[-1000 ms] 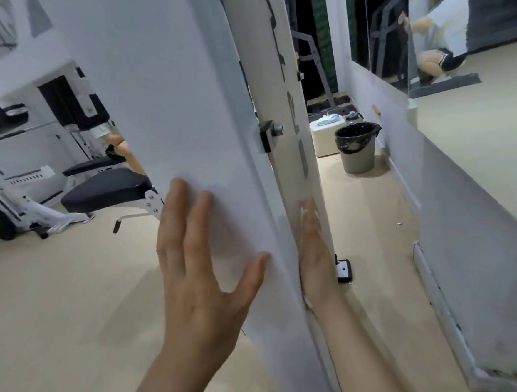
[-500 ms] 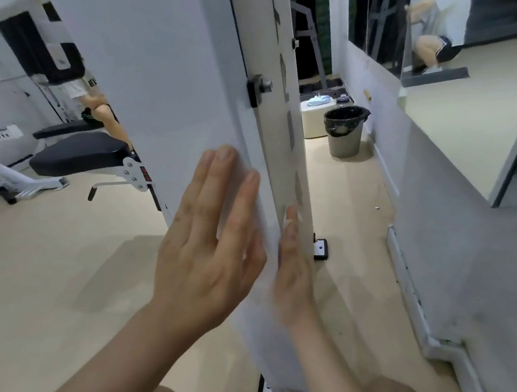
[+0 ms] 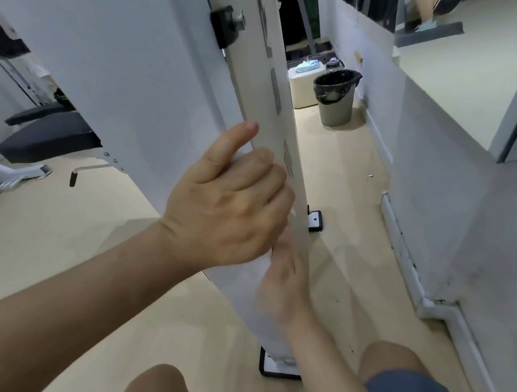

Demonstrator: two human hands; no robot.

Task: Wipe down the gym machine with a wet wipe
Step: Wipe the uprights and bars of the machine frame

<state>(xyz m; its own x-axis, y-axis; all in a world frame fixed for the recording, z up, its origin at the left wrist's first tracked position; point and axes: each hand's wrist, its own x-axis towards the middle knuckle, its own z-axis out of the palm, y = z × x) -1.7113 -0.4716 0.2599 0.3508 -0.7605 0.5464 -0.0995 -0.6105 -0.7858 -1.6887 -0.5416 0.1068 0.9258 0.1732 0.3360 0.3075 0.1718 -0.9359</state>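
The gym machine's white upright panel (image 3: 156,66) runs from the top of the view down to a black-edged foot plate (image 3: 279,367) on the floor. My left hand (image 3: 229,200) is curled around the panel's front edge, thumb up. A white wet wipe (image 3: 253,267) shows just below its fingers and seems pinched against the panel. My right hand (image 3: 284,289) is lower, blurred, fingers flat against the panel's right face. A black bolt bracket (image 3: 225,25) sits higher up on the edge.
A grey bin with a black liner (image 3: 335,106) and a white box (image 3: 303,82) stand ahead by the wall. A black padded bench (image 3: 47,138) is on the left. A grey wall with a skirting rail (image 3: 400,245) runs along the right. My knees are at the bottom.
My left hand went from flat on the panel's broad face to curled around its front edge. Both hands and my view have moved lower down the panel.
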